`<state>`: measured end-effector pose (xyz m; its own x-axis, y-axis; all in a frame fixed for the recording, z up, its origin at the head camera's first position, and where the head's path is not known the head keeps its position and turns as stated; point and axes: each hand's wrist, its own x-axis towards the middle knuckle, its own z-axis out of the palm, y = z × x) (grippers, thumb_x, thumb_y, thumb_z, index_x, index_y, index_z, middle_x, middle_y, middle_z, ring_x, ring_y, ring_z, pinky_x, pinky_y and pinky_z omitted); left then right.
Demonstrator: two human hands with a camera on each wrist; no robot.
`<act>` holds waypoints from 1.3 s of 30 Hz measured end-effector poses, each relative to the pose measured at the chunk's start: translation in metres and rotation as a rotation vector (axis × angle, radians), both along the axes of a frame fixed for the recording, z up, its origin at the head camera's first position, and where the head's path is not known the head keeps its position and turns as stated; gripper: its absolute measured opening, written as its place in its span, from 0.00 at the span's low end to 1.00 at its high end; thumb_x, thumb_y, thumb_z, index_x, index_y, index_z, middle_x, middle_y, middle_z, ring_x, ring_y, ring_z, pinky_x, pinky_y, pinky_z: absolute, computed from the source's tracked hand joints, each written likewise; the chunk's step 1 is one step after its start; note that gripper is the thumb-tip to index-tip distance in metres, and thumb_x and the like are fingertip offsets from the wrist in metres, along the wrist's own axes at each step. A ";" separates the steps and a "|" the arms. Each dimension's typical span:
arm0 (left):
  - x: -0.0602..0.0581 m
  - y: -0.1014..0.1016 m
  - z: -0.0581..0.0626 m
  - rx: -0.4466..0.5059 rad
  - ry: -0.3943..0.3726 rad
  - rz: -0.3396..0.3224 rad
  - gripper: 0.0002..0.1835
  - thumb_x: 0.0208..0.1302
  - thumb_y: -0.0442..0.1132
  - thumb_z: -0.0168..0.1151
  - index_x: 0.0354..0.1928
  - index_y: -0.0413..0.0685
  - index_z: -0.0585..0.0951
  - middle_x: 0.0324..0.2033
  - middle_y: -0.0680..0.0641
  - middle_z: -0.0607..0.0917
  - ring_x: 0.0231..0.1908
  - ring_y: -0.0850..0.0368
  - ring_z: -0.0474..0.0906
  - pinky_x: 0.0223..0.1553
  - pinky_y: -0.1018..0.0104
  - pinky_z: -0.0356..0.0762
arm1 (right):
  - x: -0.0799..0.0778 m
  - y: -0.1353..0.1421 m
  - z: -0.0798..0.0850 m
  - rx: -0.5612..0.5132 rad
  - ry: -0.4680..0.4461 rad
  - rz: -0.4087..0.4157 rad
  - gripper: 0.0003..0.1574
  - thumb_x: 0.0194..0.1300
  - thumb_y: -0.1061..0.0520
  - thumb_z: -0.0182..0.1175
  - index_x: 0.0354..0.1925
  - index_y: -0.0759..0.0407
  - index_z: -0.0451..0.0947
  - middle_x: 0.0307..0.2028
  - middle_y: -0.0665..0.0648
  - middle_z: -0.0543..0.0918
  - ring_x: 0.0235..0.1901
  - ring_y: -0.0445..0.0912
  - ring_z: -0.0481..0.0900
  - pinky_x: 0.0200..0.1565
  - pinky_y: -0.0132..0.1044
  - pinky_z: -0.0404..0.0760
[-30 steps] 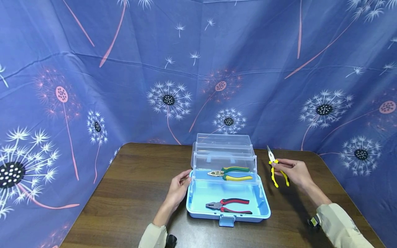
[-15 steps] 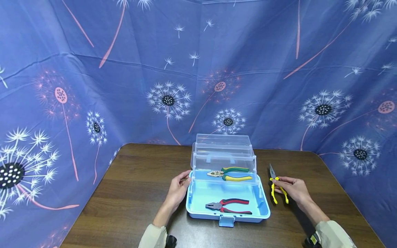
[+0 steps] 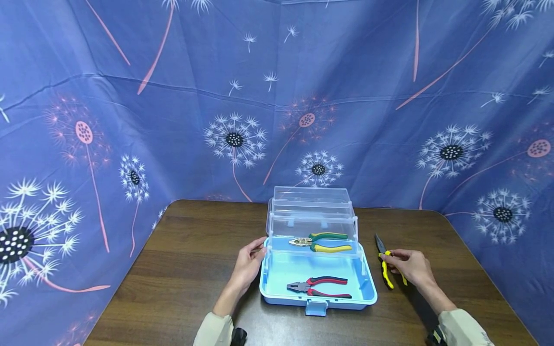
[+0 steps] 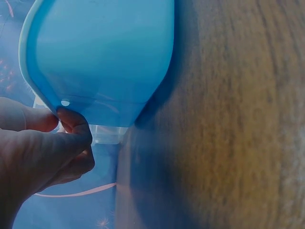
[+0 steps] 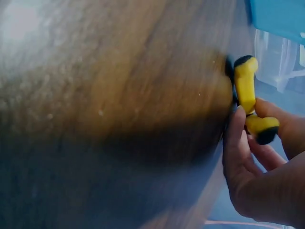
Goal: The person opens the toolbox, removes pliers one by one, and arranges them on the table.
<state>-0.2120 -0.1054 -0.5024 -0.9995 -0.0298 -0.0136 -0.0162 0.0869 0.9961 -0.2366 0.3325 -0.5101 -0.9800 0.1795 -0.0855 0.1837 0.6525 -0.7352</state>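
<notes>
My left hand (image 3: 248, 264) pinches the left rim of a light-blue toolbox (image 3: 318, 302); in the left wrist view thumb and forefinger meet at the blue wall (image 4: 109, 62) near a small hole. To the right of the box, my right hand (image 3: 413, 266) holds yellow-and-black long-nose pliers (image 3: 385, 269), their grey tips pointing away from me. The right wrist view shows the yellow handles (image 5: 245, 86) between thumb and fingers, close to the tabletop. Red-and-black pliers (image 3: 320, 287) lie in the box bottom. Green-and-yellow pliers (image 3: 322, 241) lie in the raised clear tray behind.
Clear lid and tray sections (image 3: 311, 206) stand raised at the back of the box. A blue latch (image 3: 316, 308) hangs at its front. The brown wooden table (image 3: 182, 269) ends at a blue dandelion-print cloth (image 3: 277, 96) behind and at both sides.
My right hand has brought the yellow-and-black pliers down toward the table and nearer to me, and they have turned slightly. The left hand and toolbox have stayed put.
</notes>
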 end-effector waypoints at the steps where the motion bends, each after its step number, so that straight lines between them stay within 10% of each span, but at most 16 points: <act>1: 0.000 0.000 0.000 0.004 0.001 -0.005 0.19 0.69 0.33 0.52 0.61 0.38 0.73 0.51 0.39 0.75 0.46 0.52 0.72 0.43 0.71 0.73 | 0.001 0.001 0.001 0.058 0.002 0.002 0.39 0.53 0.37 0.67 0.49 0.69 0.80 0.40 0.66 0.84 0.31 0.50 0.84 0.30 0.42 0.80; 7: 0.000 0.000 0.000 0.011 0.003 -0.012 0.20 0.69 0.32 0.52 0.61 0.35 0.72 0.51 0.38 0.75 0.47 0.50 0.72 0.43 0.71 0.72 | 0.006 0.009 0.003 0.203 0.041 0.047 0.39 0.55 0.34 0.64 0.46 0.68 0.82 0.42 0.68 0.83 0.43 0.60 0.79 0.39 0.50 0.76; 14: 0.001 0.001 0.000 0.000 0.010 0.006 0.19 0.69 0.34 0.53 0.61 0.40 0.74 0.51 0.41 0.75 0.48 0.51 0.71 0.47 0.69 0.72 | 0.007 0.009 0.010 0.173 0.073 0.113 0.32 0.61 0.40 0.62 0.46 0.69 0.79 0.38 0.64 0.84 0.34 0.49 0.80 0.30 0.36 0.77; 29: 0.001 0.000 -0.002 0.008 0.010 0.005 0.19 0.69 0.34 0.53 0.61 0.39 0.74 0.51 0.40 0.76 0.48 0.51 0.71 0.47 0.69 0.72 | -0.003 -0.030 0.066 0.110 0.210 0.228 0.26 0.64 0.40 0.58 0.48 0.59 0.77 0.42 0.59 0.82 0.40 0.49 0.79 0.36 0.34 0.77; 39: 0.012 0.002 0.023 0.009 0.009 -0.010 0.19 0.69 0.31 0.51 0.61 0.34 0.72 0.52 0.37 0.75 0.50 0.47 0.70 0.49 0.66 0.71 | -0.008 -0.068 0.090 0.019 0.261 0.329 0.22 0.63 0.45 0.61 0.47 0.59 0.78 0.41 0.56 0.83 0.41 0.49 0.80 0.39 0.33 0.78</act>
